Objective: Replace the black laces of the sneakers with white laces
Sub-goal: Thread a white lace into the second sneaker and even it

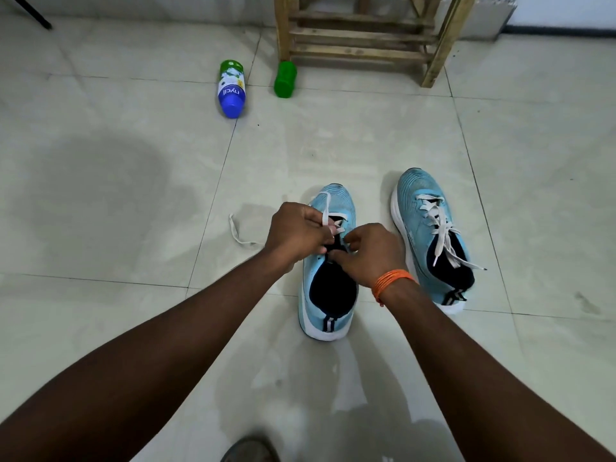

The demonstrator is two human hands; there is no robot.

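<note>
Step in hand: threading the white lace (325, 208) up the left-side sneaker (340, 198). It stood on the tiled floor (133, 195), toe pointing away, just beside the other sneaker (413, 188).
- The other sneaker already carried a white lace (440, 228) through its eyelets, ends loose and untied. No black lace was in view.
- Left hand (298, 233): fingers curled, pinching the white lace, which ran taut from the toe-end eyelets up into the grip.
- Right hand (370, 253): fingers curled down over the eyelet row by the tongue. Couldn't tell whether it pinched the lace or only steadied the upper.
- The lace's loose tail (235, 230) trailed on the floor left of the shoe.

Judgement: well past halfway, with only the lower rows of this shoe visibly laced.

Next move likely needs the lace tip fed through the next free eyelet, slack pulled even, then the crossing repeated toward the collar. The hands hid the eyelets, so the row count was unknown.
</note>
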